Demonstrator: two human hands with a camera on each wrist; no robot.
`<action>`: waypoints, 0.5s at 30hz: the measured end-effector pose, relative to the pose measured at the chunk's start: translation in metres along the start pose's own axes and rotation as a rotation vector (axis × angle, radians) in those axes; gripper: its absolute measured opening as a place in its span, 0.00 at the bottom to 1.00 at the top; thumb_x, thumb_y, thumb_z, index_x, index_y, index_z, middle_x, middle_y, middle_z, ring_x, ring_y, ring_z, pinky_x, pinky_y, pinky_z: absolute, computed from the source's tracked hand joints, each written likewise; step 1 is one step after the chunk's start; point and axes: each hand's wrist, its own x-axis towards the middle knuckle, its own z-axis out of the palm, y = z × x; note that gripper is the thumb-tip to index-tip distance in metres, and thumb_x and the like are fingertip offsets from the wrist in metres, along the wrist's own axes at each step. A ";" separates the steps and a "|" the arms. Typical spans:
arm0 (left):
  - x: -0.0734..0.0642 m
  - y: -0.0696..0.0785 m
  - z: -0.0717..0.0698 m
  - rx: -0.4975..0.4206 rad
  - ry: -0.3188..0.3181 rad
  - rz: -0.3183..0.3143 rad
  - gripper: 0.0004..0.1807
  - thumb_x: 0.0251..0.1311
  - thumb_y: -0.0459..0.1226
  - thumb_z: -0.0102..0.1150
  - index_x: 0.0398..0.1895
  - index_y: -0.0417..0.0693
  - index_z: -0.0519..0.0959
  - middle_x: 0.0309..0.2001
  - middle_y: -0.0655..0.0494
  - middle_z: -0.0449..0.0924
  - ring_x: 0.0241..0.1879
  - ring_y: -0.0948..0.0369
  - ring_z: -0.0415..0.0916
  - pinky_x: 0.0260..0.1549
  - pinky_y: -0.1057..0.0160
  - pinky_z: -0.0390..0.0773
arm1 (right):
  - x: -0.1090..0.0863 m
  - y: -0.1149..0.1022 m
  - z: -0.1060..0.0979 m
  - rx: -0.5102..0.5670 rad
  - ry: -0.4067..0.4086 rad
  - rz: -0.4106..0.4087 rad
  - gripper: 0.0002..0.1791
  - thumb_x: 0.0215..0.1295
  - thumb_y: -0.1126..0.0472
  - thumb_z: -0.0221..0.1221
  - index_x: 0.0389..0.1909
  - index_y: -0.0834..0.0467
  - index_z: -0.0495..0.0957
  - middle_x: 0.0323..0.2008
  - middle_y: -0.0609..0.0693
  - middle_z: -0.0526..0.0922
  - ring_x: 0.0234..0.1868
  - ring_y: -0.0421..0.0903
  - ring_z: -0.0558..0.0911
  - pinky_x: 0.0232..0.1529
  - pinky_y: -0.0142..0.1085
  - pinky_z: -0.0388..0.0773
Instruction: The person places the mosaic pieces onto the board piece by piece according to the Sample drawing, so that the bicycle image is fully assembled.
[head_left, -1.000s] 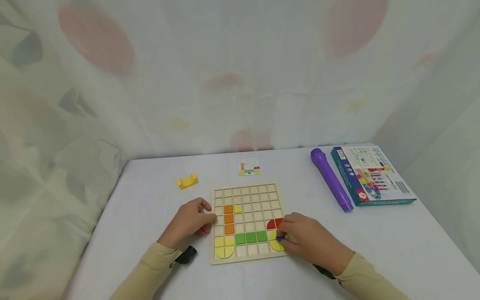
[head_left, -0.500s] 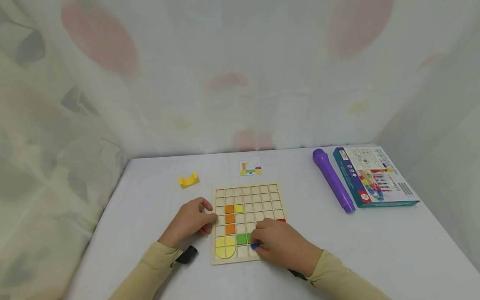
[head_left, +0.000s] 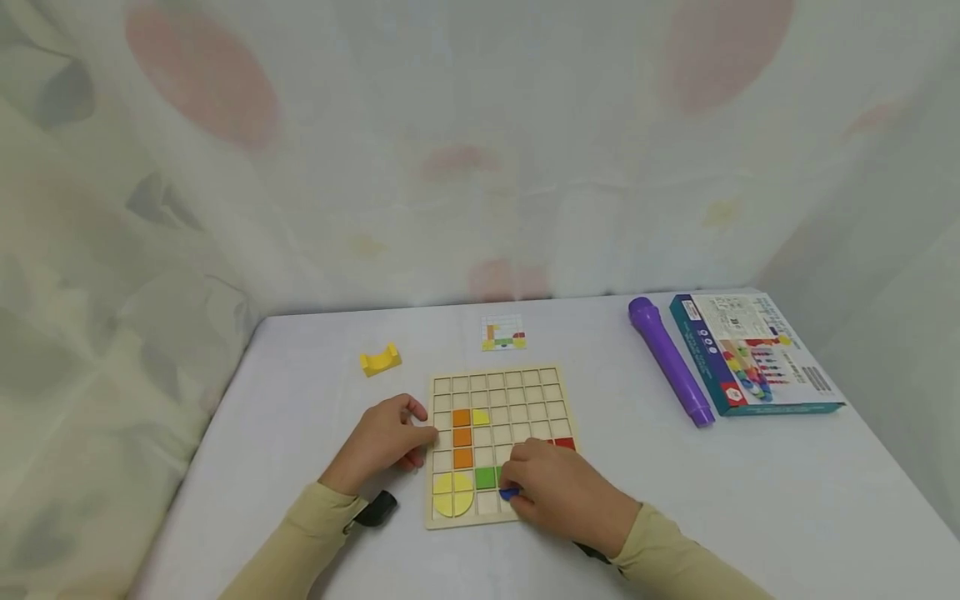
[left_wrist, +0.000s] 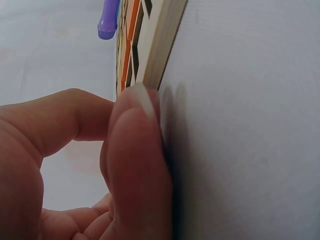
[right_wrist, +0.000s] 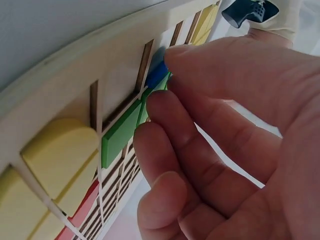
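My right hand (head_left: pixel 566 487) pinches a small blue tile (head_left: pixel 509 493) between thumb and index finger, over the near rows of the wooden grid board (head_left: pixel 517 414). In the right wrist view the blue tile (right_wrist: pixel 157 73) is right beside the green square tiles (right_wrist: pixel 120 132). My left hand (head_left: pixel 378 442) rests at the board's left side; its thumb tip (left_wrist: pixel 137 100) touches the edge. Orange squares (head_left: pixel 462 437), a yellow piece (head_left: pixel 480 417) and a yellow circle of quarter pieces (head_left: pixel 453 493) lie in the grid. My right hand partly covers the red tiles (head_left: pixel 565 443) in the head view.
A small pattern card (head_left: pixel 504 332) lies behind the board. A yellow curved block (head_left: pixel 381 360) is at the back left. To the right are a purple microphone-shaped tube (head_left: pixel 671 361) and a flat printed box (head_left: pixel 757 353). A floral curtain (head_left: pixel 450 225) hangs behind the table.
My right hand has moved left with the blue tile, from over the right yellow circle to beside the green tiles. The left hand stays at the board's edge.
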 end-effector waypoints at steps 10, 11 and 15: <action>-0.001 0.001 0.001 0.017 0.002 -0.006 0.17 0.61 0.41 0.74 0.47 0.47 0.79 0.25 0.50 0.84 0.20 0.57 0.83 0.24 0.62 0.83 | 0.000 0.001 0.002 0.012 0.009 0.018 0.05 0.63 0.60 0.74 0.37 0.47 0.89 0.35 0.36 0.82 0.38 0.33 0.75 0.41 0.27 0.80; -0.002 0.001 0.001 0.016 0.002 -0.007 0.17 0.61 0.41 0.74 0.47 0.47 0.78 0.25 0.50 0.84 0.20 0.57 0.83 0.24 0.62 0.83 | 0.001 0.001 0.002 0.010 0.009 0.019 0.05 0.64 0.60 0.74 0.37 0.47 0.89 0.35 0.36 0.82 0.38 0.33 0.75 0.41 0.27 0.80; -0.003 0.002 0.001 0.008 0.001 -0.007 0.17 0.61 0.41 0.74 0.47 0.46 0.78 0.25 0.50 0.84 0.20 0.57 0.83 0.24 0.61 0.83 | 0.001 0.002 0.003 0.003 0.018 0.015 0.04 0.64 0.60 0.73 0.37 0.47 0.89 0.34 0.36 0.82 0.38 0.33 0.75 0.40 0.27 0.79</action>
